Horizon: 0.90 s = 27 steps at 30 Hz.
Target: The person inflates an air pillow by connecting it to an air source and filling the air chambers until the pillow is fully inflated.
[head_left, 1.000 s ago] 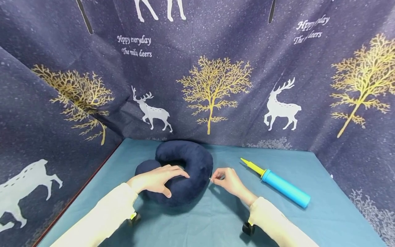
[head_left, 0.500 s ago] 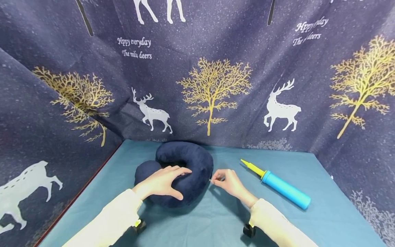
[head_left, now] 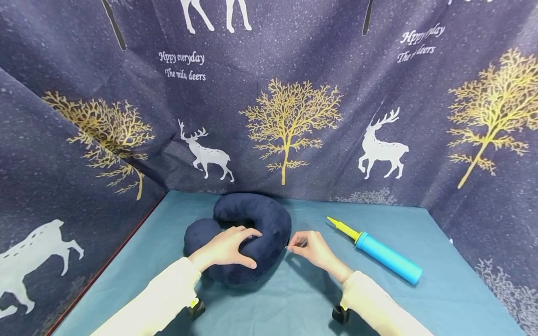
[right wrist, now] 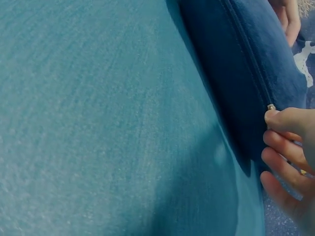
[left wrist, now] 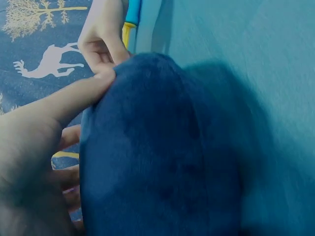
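A dark blue U-shaped neck pillow (head_left: 275,224) lies on the teal cloth, its rounded ends toward the left. My left hand (head_left: 224,247) holds its near part, with the fingers bent over the inner curve. In the left wrist view the thumb presses on the plush pillow (left wrist: 147,137) and the other fingers lie along its side. At the pillow's right edge, my right hand (head_left: 314,251) pinches a small zipper pull (right wrist: 271,107) between thumb and forefinger. A closed zipper line (right wrist: 246,46) runs away from those fingertips along the pillow's seam.
To the right lies a blue hand pump (head_left: 388,256) with a yellow nozzle (head_left: 346,227). A dark backdrop (head_left: 260,46) printed with deer and trees rises behind and left of the teal tabletop (head_left: 269,312).
My left hand has slid a little to the right along the pillow, its thumb shifting the same way. My right hand keeps its pinch at nearly the same spot.
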Each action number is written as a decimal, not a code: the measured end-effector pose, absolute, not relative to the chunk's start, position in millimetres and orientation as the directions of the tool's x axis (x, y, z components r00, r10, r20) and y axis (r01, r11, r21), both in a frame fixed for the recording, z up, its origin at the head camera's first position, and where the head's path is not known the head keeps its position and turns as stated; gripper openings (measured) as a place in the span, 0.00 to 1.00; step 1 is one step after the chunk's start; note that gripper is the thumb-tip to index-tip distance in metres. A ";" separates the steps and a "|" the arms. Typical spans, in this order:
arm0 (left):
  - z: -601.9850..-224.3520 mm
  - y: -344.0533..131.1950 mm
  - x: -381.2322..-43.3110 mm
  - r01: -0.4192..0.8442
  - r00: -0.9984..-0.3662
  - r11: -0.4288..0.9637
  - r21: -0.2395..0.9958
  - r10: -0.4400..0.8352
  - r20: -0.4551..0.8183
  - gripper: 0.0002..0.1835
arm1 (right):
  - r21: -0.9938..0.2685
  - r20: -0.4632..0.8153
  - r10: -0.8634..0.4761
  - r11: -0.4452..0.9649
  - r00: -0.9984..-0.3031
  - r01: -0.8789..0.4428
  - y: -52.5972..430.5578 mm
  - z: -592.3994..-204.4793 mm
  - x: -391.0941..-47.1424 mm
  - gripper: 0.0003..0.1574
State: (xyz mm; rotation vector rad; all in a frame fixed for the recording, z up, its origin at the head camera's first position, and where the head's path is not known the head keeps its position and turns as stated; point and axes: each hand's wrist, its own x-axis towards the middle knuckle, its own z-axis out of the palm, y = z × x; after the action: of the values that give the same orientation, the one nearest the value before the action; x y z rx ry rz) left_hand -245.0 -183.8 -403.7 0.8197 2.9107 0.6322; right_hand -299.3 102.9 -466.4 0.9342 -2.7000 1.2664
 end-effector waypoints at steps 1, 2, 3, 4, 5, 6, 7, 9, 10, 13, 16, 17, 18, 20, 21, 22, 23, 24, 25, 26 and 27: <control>-403.5 -184.6 -246.1 0.490 -0.855 0.769 0.411 0.516 0.052 0.41 | -0.692 0.258 -0.512 0.494 -0.819 -0.527 103.0 -466.0 -299.7 0.03; -403.4 -185.3 -247.1 0.488 -0.852 0.763 0.424 0.521 0.044 0.41 | -0.691 0.258 -0.516 0.492 -0.817 -0.530 103.2 -465.5 -300.1 0.04; -403.2 -185.8 -248.2 0.486 -0.851 0.758 0.436 0.525 0.035 0.41 | -0.689 0.260 -0.519 0.491 -0.814 -0.533 103.3 -465.0 -300.5 0.04; -402.9 -186.2 -249.1 0.479 -0.851 0.754 0.449 0.525 0.024 0.40 | -0.687 0.261 -0.519 0.493 -0.814 -0.534 103.4 -464.2 -300.8 0.04; -402.4 -186.2 -249.8 0.473 -0.851 0.752 0.459 0.525 0.016 0.40 | -0.686 0.261 -0.520 0.493 -0.813 -0.535 103.5 -463.6 -301.3 0.04; -401.7 -186.0 -250.3 0.468 -0.851 0.750 0.468 0.525 0.008 0.40 | -0.682 0.266 -0.521 0.493 -0.811 -0.540 103.5 -462.9 -301.6 0.04; -401.3 -185.6 -250.9 0.463 -0.852 0.751 0.472 0.524 0.000 0.40 | -0.682 0.263 -0.519 0.496 -0.813 -0.537 103.6 -462.3 -302.0 0.04; -400.3 -184.6 -251.5 0.453 -0.853 0.754 0.476 0.521 -0.013 0.40 | -0.679 0.254 -0.514 0.509 -0.819 -0.530 103.9 -461.4 -302.8 0.04; -399.7 -184.1 -251.5 0.448 -0.855 0.755 0.478 0.519 -0.018 0.40 | -0.680 0.248 -0.511 0.513 -0.823 -0.524 104.1 -461.2 -303.3 0.04; -399.0 -182.6 -252.1 0.438 -0.858 0.758 0.483 0.513 -0.028 0.39 | -0.680 0.238 -0.498 0.527 -0.834 -0.509 104.6 -461.3 -304.7 0.04; -399.0 -181.5 -252.9 0.430 -0.862 0.759 0.488 0.507 -0.029 0.38 | -0.675 0.240 -0.481 0.541 -0.843 -0.501 105.0 -462.2 -306.4 0.05; -399.0 -181.1 -253.3 0.430 -0.862 0.759 0.489 0.507 -0.028 0.38 | -0.672 0.245 -0.474 0.546 -0.846 -0.500 105.1 -462.6 -307.1 0.05; -399.0 -180.9 -253.7 0.431 -0.862 0.758 0.489 0.507 -0.027 0.38 | -0.670 0.247 -0.465 0.551 -0.850 -0.497 105.2 -463.0 -307.8 0.05; -399.5 -180.6 -254.2 0.431 -0.862 0.759 0.489 0.506 -0.026 0.38 | -0.667 0.256 -0.456 0.555 -0.852 -0.497 105.5 -464.1 -309.1 0.06; -399.5 -180.5 -254.3 0.429 -0.863 0.759 0.490 0.505 -0.027 0.37 | -0.666 0.259 -0.451 0.557 -0.854 -0.497 105.6 -464.6 -309.9 0.06; -399.7 -180.8 -254.5 0.429 -0.862 0.758 0.490 0.505 -0.027 0.37 | -0.665 0.261 -0.446 0.559 -0.856 -0.494 105.7 -464.8 -310.7 0.06; -400.0 -181.0 -254.6 0.429 -0.863 0.759 0.489 0.504 -0.027 0.37 | -0.663 0.263 -0.440 0.564 -0.858 -0.493 105.6 -464.9 -311.6 0.06; -400.4 -181.2 -254.7 0.427 -0.864 0.761 0.488 0.503 -0.028 0.37 | -0.663 0.261 -0.434 0.568 -0.862 -0.487 105.5 -464.9 -312.2 0.07; -400.7 -181.5 -254.6 0.425 -0.865 0.762 0.488 0.501 -0.029 0.37 | -0.664 0.258 -0.429 0.572 -0.866 -0.481 105.3 -464.7 -312.8 0.06; -400.8 -181.7 -254.3 0.424 -0.866 0.764 0.487 0.500 -0.030 0.37 | -0.665 0.254 -0.421 0.578 -0.871 -0.473 105.1 -464.6 -313.4 0.06; -401.1 -181.9 -254.3 0.422 -0.866 0.764 0.487 0.498 -0.031 0.37 | -0.665 0.250 -0.413 0.584 -0.876 -0.465 104.7 -464.6 -313.7 0.06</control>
State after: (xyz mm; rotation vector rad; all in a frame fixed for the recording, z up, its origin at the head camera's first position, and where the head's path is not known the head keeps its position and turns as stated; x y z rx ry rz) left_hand -254.3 -181.9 -401.1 0.7353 2.7998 0.7163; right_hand -313.7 104.7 -464.6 0.7595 -2.7344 1.1794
